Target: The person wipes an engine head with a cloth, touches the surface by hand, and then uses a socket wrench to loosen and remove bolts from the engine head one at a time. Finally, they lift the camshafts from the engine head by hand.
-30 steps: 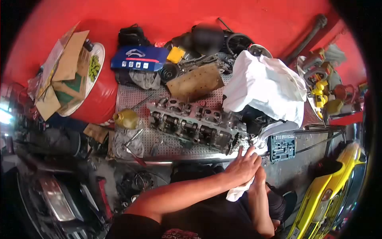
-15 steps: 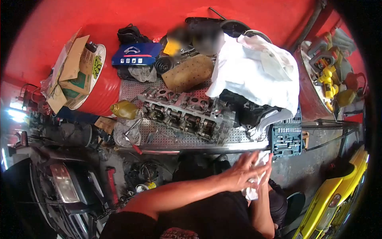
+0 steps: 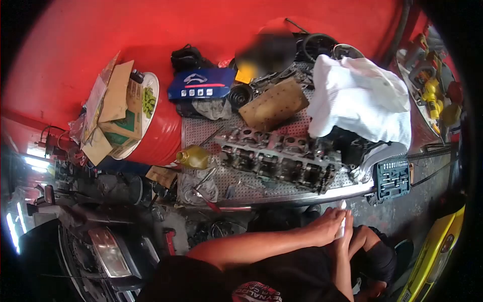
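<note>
My left hand is closed on a small wad of white cloth or paper. Pressed against the other side of that wad is my right hand, its fingers also closed round it. Both hands are together just off the front edge of the metal bench. Beyond them on the bench lies a greasy cylinder head with its camshaft side up. An open socket set is at the bench's right end, and a large white cloth covers dark parts behind it.
A yellowish bottle, a brown perforated piece and a blue box are on the bench. Cardboard tops a red drum at left. A dark vehicle and a yellow one flank me. Someone's bare limb shows at lower right.
My view has turned, so the bench appears farther right. My left hand's spread fingers have closed, and less of the white wad shows between my hands.
</note>
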### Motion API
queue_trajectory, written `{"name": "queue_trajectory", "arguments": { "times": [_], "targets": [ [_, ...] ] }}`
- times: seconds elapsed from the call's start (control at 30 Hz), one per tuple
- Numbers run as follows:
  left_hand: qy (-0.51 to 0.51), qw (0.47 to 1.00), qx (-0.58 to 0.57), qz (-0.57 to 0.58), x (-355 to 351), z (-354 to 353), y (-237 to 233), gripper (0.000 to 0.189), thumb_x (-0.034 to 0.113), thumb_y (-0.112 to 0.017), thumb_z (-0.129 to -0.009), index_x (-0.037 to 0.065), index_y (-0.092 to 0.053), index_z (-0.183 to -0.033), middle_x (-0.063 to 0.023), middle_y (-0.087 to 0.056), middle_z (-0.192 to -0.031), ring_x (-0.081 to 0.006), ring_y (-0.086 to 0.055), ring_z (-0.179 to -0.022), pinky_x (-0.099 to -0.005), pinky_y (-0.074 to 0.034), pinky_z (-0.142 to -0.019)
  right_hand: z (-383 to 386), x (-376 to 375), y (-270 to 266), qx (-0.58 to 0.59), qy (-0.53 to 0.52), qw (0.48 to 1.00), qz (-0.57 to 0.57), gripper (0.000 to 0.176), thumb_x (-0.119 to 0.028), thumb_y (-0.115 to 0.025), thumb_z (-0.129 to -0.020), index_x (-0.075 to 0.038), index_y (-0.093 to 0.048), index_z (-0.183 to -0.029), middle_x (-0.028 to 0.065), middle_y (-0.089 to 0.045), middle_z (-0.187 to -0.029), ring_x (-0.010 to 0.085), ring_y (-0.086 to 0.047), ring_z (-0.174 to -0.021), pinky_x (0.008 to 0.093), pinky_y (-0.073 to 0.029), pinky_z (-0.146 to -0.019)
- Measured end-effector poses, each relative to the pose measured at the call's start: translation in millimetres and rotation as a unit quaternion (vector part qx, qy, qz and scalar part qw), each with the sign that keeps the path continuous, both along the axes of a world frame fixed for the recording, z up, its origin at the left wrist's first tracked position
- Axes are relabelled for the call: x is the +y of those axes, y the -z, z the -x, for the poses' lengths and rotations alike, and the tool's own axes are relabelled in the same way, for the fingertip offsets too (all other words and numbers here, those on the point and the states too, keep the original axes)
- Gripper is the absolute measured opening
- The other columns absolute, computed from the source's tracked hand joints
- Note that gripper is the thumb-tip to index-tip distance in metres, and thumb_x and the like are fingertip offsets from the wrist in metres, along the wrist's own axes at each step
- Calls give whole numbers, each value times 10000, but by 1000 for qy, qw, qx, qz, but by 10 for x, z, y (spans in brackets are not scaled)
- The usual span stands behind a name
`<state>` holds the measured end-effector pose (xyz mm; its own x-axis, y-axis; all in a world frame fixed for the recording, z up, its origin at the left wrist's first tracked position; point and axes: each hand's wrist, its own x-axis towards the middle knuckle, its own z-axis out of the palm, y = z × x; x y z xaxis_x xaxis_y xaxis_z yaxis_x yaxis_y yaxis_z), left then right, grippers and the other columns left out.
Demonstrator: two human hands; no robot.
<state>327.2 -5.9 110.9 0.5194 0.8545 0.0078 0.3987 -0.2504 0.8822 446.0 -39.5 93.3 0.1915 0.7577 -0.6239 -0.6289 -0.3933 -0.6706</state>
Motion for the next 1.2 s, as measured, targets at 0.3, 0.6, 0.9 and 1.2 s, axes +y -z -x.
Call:
{"name": "queue_trajectory", "arguments": {
  "times": [0.3, 0.6, 0.9, 1.2],
  "targets": [
    [-371, 906, -108, 172, 252, 2364, 441, 253, -104, -557, -784, 35, -645, -977, -117, -692, -931, -194, -659, -842, -336, -528, -737, 499, 612, -165, -474, -203, 857, -14, 316, -285, -534, -984, 11, -534, -1093, 130, -631, -789, 161, -588, -645, 327, -443, -530],
    [-493, 861, 117, 30, 1009, 3634, 946, 223, 234, -640, -885, 27, -648, -967, -205, -662, -864, -368, -642, -800, -419, -477, -714, 635, 1226, 17, -671, -338, 659, -2, 246, -262, -440, -990, -21, -454, -1036, 333, -605, -856, 537, -561, -849, 591, -410, -727],
    [-524, 848, -32, 68, 1011, 3590, 1017, 142, 83, -681, -850, -39, -647, -912, -70, -656, -813, -134, -577, -753, -289, -466, -712, 412, 1290, 107, -680, -439, 586, -50, 251, -240, -451, -968, 9, -484, -959, 316, -613, -770, 515, -584, -798, 585, -440, -706],
    [-539, 838, -66, 50, 987, 3520, 1082, 89, 48, -659, -856, -36, -643, -881, -38, -634, -786, -95, -546, -754, -260, -448, -713, 354, 1183, 244, -662, -441, 606, -32, 289, -251, -444, -985, 31, -456, -1047, 332, -606, -807, 517, -581, -842, 577, -426, -710]
  ]
}}
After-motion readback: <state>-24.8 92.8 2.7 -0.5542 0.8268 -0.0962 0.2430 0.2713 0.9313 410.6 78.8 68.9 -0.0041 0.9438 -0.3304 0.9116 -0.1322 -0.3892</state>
